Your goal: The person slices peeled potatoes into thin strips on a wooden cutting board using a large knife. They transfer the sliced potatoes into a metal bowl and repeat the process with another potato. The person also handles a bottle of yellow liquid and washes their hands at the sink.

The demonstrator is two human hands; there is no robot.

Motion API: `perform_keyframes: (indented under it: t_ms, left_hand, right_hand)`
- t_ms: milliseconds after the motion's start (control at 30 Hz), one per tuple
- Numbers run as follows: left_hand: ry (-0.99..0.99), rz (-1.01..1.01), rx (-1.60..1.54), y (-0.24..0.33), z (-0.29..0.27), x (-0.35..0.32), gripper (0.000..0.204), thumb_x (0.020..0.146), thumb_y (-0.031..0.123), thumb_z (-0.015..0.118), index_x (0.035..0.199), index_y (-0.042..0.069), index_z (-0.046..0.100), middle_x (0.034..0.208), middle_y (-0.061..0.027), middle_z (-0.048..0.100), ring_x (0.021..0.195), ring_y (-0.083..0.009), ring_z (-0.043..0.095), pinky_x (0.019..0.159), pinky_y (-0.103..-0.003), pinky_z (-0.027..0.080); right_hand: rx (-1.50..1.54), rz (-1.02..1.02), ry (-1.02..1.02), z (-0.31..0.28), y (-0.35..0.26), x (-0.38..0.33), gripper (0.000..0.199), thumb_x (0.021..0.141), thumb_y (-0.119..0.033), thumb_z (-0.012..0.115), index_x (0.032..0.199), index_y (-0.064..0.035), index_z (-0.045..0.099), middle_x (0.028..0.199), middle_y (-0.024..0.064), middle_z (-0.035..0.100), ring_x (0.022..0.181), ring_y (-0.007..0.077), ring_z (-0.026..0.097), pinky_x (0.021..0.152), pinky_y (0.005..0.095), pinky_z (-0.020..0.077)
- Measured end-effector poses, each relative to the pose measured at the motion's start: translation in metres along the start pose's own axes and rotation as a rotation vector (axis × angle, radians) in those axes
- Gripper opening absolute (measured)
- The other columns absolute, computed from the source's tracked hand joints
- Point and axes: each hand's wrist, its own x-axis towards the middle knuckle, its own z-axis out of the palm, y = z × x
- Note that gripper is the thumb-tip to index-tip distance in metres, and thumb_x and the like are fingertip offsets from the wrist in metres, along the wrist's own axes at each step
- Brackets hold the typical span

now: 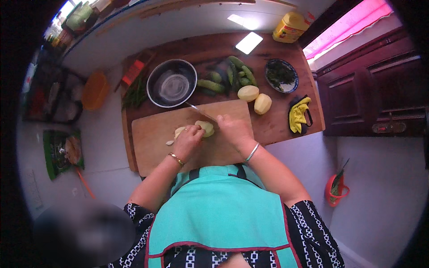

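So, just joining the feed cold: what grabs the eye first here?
At the centre, the left hand steadies a peeled potato on the wooden cutting board while the right hand holds a knife over it. Behind the board sit a steel bowl, green cucumbers and two more peeled potatoes.
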Motion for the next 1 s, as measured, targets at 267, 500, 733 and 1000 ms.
perform_keyframes:
  t_ms: [267, 500, 733, 1000]
  left_hand:
    - [0.177, 0.058, -0.128, -0.013, 0.031, -0.011, 0.025, 0.072, 0.006, 0.054, 0.097, 0.008, 0.06, 0.103, -0.0064, 0.058, 0.096, -0.0254, 0.055, 0.081, -0.032, 0.049]
    - [0.208, 0.036, -0.064, -0.017, 0.042, -0.006, 0.027, 0.073, 0.009, 0.053, 0.098, 0.007, 0.061, 0.105, -0.0066, 0.058, 0.104, -0.0257, 0.053, 0.085, -0.033, 0.049]
    - [0.173, 0.004, -0.103, -0.023, 0.047, -0.01, 0.026, 0.073, 0.01, 0.054, 0.097, 0.007, 0.061, 0.105, -0.006, 0.059, 0.103, -0.0255, 0.053, 0.085, -0.032, 0.049]
    - [0.15, -0.021, -0.105, -0.019, 0.043, -0.009, 0.027, 0.073, 0.01, 0.053, 0.099, 0.007, 0.061, 0.107, -0.0068, 0.059, 0.104, -0.0248, 0.053, 0.086, -0.032, 0.048]
  right_hand:
    - [0.022, -0.043, -0.03, 0.002, -0.021, -0.009, 0.009, 0.081, -0.009, 0.05, 0.089, -0.0071, 0.047, 0.074, 0.0102, 0.057, 0.056, 0.0292, 0.062, 0.044, 0.0401, 0.0491]
    - [0.065, 0.006, -0.191, -0.026, -0.033, 0.004, 0.009, 0.082, -0.008, 0.048, 0.09, -0.0042, 0.047, 0.078, 0.0163, 0.061, 0.062, 0.0343, 0.063, 0.05, 0.044, 0.0502]
    - [0.093, 0.039, -0.405, -0.054, -0.05, 0.035, 0.008, 0.084, -0.008, 0.045, 0.09, -0.0024, 0.046, 0.081, 0.0209, 0.063, 0.067, 0.0389, 0.063, 0.055, 0.0476, 0.0506]
    - [0.144, 0.092, -0.44, -0.042, -0.047, 0.027, 0.012, 0.084, -0.007, 0.045, 0.094, -0.0021, 0.044, 0.078, 0.0211, 0.063, 0.073, 0.0402, 0.063, 0.06, 0.0491, 0.0506]
